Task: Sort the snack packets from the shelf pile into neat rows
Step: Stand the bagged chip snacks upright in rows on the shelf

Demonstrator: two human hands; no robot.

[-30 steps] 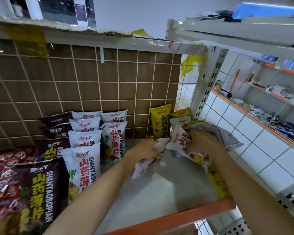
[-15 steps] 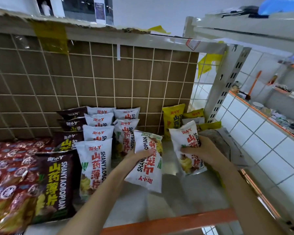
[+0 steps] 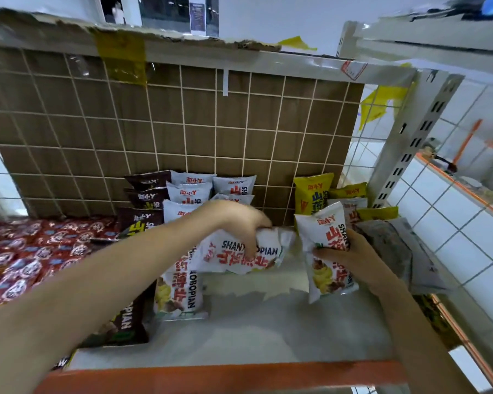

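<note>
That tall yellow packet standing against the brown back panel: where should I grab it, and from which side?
Grip the yellow packet by its top seam, coming from above and in front. It stands upright against the back panel, with other packets crowding its right side and lower part, so the top edge is the freest part. The right hand would probably need to set down its white packet first.

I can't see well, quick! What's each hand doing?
Left hand: grips a white snack packet turned sideways.
Right hand: holds another white packet upright.
</note>
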